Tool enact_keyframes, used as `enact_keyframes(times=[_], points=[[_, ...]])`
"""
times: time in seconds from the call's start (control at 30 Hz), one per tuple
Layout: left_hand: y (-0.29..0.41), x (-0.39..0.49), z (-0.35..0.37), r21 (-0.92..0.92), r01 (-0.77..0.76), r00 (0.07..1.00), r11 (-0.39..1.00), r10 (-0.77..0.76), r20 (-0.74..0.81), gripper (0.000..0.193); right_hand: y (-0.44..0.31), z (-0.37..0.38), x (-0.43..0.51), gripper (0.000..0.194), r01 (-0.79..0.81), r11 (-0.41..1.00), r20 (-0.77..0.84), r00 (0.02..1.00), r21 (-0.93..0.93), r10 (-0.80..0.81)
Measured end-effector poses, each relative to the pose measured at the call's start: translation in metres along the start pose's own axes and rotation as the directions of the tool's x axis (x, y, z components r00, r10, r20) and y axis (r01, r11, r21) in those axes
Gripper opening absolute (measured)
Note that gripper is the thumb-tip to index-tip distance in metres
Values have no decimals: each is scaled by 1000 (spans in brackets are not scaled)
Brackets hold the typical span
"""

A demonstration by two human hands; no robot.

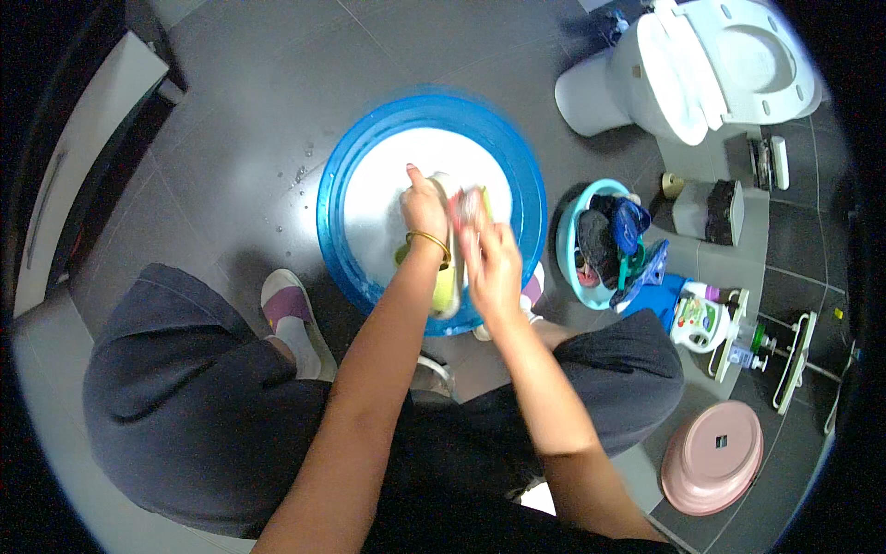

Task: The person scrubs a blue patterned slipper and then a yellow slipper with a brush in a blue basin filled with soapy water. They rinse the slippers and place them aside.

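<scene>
A yellow-green shoe with a white sole (445, 292) is tilted on its side above the whitish, sudsy water (377, 173) in a large blue basin (529, 180). My left hand (425, 211), with a gold bangle at its wrist, is on the shoe, its fingers hidden at the shoe's opening. My right hand (495, 266) grips a scrubbing brush (465, 206), blurred, with red and pale parts, against the sole side of the shoe. Most of the brush's handle is hidden by my fingers.
A turquoise tub (567, 260) of dark and blue items stands right of the basin, near a detergent bottle (699, 322). Further right a pink basin (720, 460) leans on the wall. A toilet (644, 83) is at upper right, a white cabinet (90, 166) at left. Water drops dot the tiles (228, 173).
</scene>
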State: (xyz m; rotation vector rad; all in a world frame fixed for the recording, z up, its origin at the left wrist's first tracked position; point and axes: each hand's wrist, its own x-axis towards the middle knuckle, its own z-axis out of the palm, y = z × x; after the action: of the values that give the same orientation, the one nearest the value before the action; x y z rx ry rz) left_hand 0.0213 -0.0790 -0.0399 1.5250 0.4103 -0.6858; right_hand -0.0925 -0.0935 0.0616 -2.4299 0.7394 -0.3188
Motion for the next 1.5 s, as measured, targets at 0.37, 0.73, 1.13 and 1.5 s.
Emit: enact_keyframes(times=[0.37, 0.73, 1.13, 1.5], points=[[-17, -23, 13, 8, -92, 980, 996, 89, 177, 82, 22, -14, 51, 43, -238, 844, 66, 970, 481, 236], [-72, -37, -7, 185, -560, 812, 808, 490, 317, 28, 62, 20, -23, 76, -461, 597, 223, 875, 657, 430], [-86, -98, -36, 364, -528, 840, 767, 409, 357, 96, 59, -2, -27, 51, -671, 391, 545, 740, 629, 394], [-121, -90, -31, 353, -719, 695, 599, 619, 366, 49, 42, 1, -39, 44, -196, 966, 169, 960, -171, 225]])
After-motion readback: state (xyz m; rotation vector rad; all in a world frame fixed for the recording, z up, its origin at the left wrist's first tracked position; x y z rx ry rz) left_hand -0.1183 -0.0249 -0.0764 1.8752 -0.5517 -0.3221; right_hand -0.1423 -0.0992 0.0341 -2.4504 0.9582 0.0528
